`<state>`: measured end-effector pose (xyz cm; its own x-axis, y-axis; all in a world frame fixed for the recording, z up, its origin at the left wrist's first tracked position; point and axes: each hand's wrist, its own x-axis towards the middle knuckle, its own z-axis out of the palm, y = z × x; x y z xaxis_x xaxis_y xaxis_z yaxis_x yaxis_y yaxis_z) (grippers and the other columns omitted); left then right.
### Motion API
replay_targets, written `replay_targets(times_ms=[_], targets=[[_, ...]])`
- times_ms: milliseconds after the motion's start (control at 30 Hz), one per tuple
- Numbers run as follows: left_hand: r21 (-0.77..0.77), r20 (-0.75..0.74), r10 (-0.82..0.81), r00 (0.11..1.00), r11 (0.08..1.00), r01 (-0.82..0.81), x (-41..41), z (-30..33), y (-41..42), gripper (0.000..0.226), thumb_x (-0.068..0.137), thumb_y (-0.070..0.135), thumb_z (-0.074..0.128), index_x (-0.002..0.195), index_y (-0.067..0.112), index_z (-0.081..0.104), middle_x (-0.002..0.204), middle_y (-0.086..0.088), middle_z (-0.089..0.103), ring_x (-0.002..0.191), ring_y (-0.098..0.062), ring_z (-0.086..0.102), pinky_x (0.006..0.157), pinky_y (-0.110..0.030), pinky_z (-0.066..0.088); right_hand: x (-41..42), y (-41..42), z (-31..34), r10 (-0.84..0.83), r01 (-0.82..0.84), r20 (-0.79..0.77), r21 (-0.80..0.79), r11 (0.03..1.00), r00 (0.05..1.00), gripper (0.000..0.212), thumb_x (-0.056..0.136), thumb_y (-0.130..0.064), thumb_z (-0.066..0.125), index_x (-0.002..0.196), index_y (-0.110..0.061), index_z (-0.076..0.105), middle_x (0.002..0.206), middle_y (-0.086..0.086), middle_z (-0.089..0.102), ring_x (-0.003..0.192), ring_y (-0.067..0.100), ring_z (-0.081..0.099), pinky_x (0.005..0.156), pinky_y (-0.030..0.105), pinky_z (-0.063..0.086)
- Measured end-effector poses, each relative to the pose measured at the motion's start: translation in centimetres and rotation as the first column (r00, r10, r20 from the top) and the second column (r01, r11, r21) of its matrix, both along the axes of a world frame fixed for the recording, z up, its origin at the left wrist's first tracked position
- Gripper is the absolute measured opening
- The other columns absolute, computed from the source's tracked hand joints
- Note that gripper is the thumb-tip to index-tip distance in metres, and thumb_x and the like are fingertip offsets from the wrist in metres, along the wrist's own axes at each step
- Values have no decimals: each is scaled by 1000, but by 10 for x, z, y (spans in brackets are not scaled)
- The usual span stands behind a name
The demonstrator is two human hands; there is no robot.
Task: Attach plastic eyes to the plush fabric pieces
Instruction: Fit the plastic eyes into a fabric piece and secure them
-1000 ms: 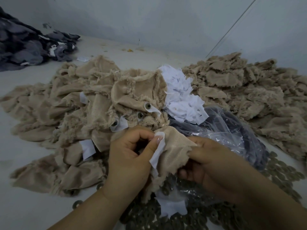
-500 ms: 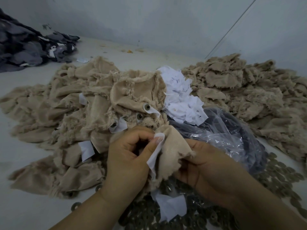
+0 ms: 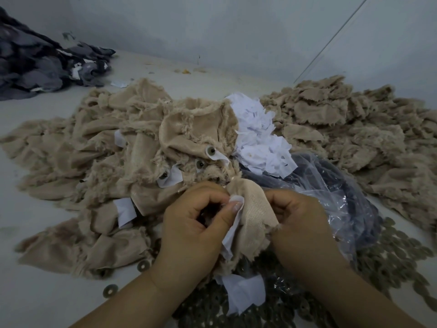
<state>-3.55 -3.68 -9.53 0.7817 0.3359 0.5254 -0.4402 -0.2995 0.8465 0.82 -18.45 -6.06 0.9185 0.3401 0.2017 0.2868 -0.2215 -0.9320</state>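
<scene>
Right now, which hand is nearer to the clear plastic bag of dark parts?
Right. The right hand lies against the near-left edge of the clear plastic bag, gripping the beige fabric piece. The left hand is farther left, beyond that piece.

A pale table [image 3: 42,301] carries tan plush heaps at centre-left [image 3: 78,159] and upper right [image 3: 354,129], grey fabric [image 3: 35,67] upper left, white scraps [image 3: 257,138], a plastic bag [image 3: 343,200], and washers [image 3: 397,263] lower right.
</scene>
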Motion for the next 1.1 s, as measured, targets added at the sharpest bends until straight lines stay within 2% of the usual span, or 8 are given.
replay_targets(times_ms=[100, 267, 333, 567, 800, 933, 1033, 1100], targets=[[29, 8, -12, 1000, 1000, 12, -1, -1, -1, 22, 87, 36, 62, 87, 16, 70, 87, 0, 65, 79, -21, 63, 73, -36, 53, -1, 2, -2, -12, 14, 19, -75, 997, 1000, 16, 73, 1, 84, 77, -13, 79, 70, 1, 76, 67, 23, 73, 60, 42, 62], [25, -22, -4, 1000, 1000, 4, -1, -1, -1, 21, 87, 41, 61, 90, 21, 69, 89, 2, 66, 85, -19, 65, 75, -39, 55, -3, 1, 6, 76, -63, -88, 146, 987, 993, 35, 73, 10, 79, 74, -25, 79, 72, -3, 77, 63, 7, 73, 53, 16, 54], [31, -22, 2, 1000, 1000, -1, -1, -1, -1, 20, 87, 40, 62, 93, 22, 68, 89, 4, 66, 85, -19, 66, 75, -40, 56, -4, 1, 8, 80, -69, -61, 154, 986, 995, 38, 73, 10, 79, 76, -28, 79, 74, -4, 77, 64, 6, 73, 54, 14, 53], [121, 46, -13, 999, 993, 8, -2, 1, -3, 13, 89, 31, 61, 97, 33, 70, 102, 13, 67, 95, 0, 64, 82, -15, 51, -6, 6, 4, 0, -5, 117, 37, 999, 993, 39, 71, 1, 85, 79, -35, 74, 74, -17, 75, 67, -1, 71, 58, 10, 52], [129, 82, -82, 993, 989, 71, -2, 2, -3, 16, 89, 22, 66, 104, 26, 70, 94, 7, 62, 81, -4, 62, 71, -19, 51, -5, 4, 0, 18, -23, 95, 52, 998, 995, 38, 70, 6, 83, 81, -30, 75, 80, -8, 77, 72, 6, 73, 62, 16, 56], [135, 69, -93, 993, 987, 83, -2, 4, -2, 13, 89, 25, 61, 95, 28, 72, 90, 1, 59, 75, -4, 57, 68, -18, 46, -1, 2, 0, 132, -128, -21, 145, 981, 991, 29, 77, 13, 74, 78, -16, 78, 71, 1, 76, 63, 6, 69, 57, 17, 55], [171, 63, -60, 996, 984, 48, -1, 5, -2, 11, 89, 18, 67, 98, 23, 69, 92, -2, 60, 82, -5, 59, 73, -15, 46, 2, -1, -4, 245, -164, -268, 292, 942, 932, 39, 87, 17, 56, 75, -12, 78, 67, 5, 74, 59, 13, 68, 53, 21, 53], [190, 67, -31, 997, 982, 17, 0, 5, 0, 10, 87, 11, 68, 95, 13, 73, 88, -3, 60, 81, -4, 58, 72, -12, 44, 6, 0, -4, 313, -142, -392, 407, 902, 865, 45, 90, 15, 47, 73, -16, 76, 68, -2, 73, 65, 10, 69, 59, 19, 54]])
